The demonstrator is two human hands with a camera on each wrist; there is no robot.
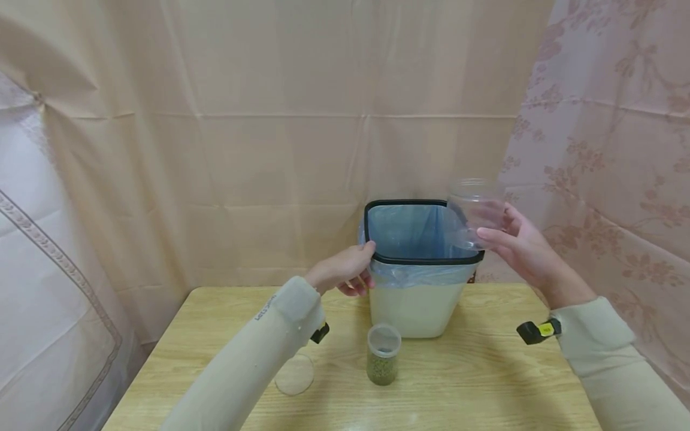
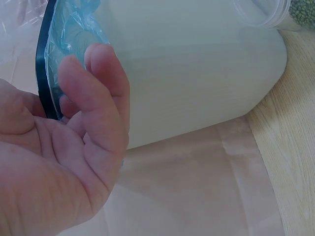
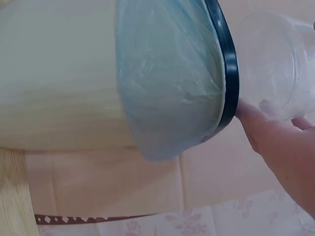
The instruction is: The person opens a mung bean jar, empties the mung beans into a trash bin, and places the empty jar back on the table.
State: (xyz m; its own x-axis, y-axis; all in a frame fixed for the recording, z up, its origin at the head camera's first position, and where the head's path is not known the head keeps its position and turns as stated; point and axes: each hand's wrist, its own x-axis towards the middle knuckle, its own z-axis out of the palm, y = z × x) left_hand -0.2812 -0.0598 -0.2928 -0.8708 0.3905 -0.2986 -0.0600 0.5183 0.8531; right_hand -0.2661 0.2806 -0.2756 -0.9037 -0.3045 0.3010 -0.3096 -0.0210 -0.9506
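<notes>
A pale trash can [image 1: 412,311] with a black rim [image 1: 426,261] and a blue plastic liner [image 1: 404,230] stands at the back of the table. My left hand [image 1: 345,267] holds the rim at its front left corner, thumb on top and fingers curled outside the can. Over the right side of the can, my right hand [image 1: 520,245] grips a clear plastic jar [image 1: 474,206]. That jar [image 3: 275,64] looks empty in the right wrist view, close beside the rim. Nearer the front stands another clear jar [image 1: 383,365], partly filled with green beans [image 2: 304,12].
A round, clear lid [image 1: 294,375] lies on the wooden table [image 1: 485,383], beside my left forearm. Beige cloth [image 1: 269,149] hangs behind the table. Flower-patterned cloth [image 1: 620,179] hangs on the right, and white cloth [image 1: 43,299] on the left.
</notes>
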